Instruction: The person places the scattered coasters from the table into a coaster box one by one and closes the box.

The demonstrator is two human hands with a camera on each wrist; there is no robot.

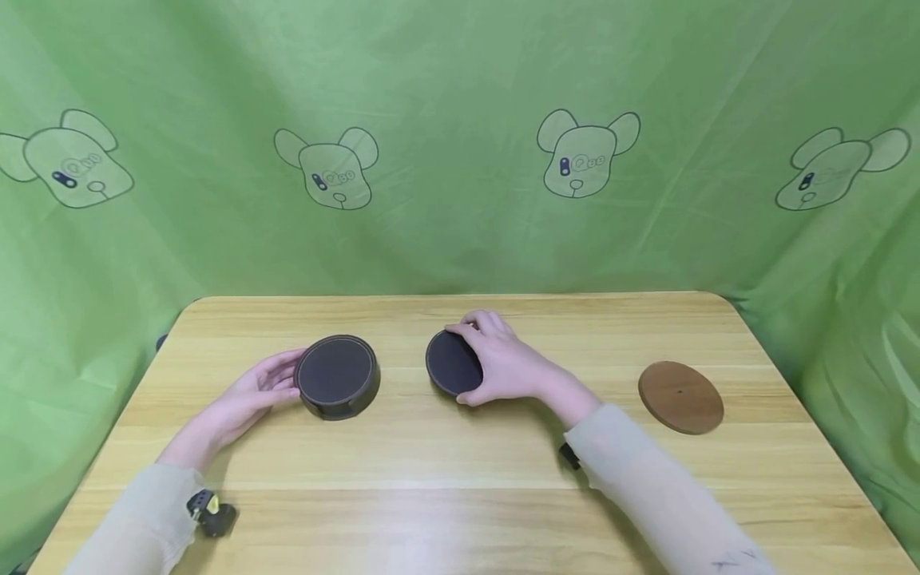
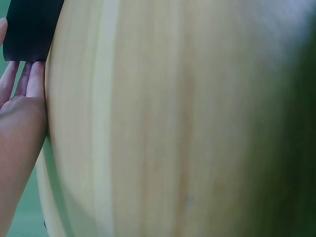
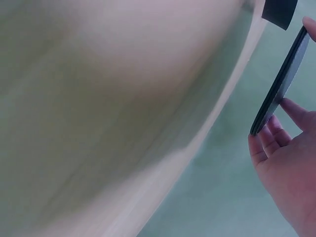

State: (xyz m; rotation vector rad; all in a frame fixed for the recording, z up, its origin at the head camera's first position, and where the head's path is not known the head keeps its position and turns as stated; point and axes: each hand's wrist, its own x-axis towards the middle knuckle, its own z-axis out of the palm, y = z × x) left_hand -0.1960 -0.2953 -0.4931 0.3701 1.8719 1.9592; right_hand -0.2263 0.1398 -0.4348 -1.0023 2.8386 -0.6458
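Observation:
On the left of the table sits a black round coaster holder with a dark, stitched disc as its top. My left hand rests against its left side, fingers toward the back and thumb toward the front. The left wrist view shows those fingers nearly straight, tips at the holder's dark wall. Near the middle, my right hand grips a thin stack of black round coasters by the edge, thumb in front and fingers behind. Layered edges of the coasters show in the right wrist view; they are tilted.
A brown round disc with a small dark dot at its centre lies on the right of the wooden table. Green cloth printed with cartoon heads hangs behind the table and along both sides.

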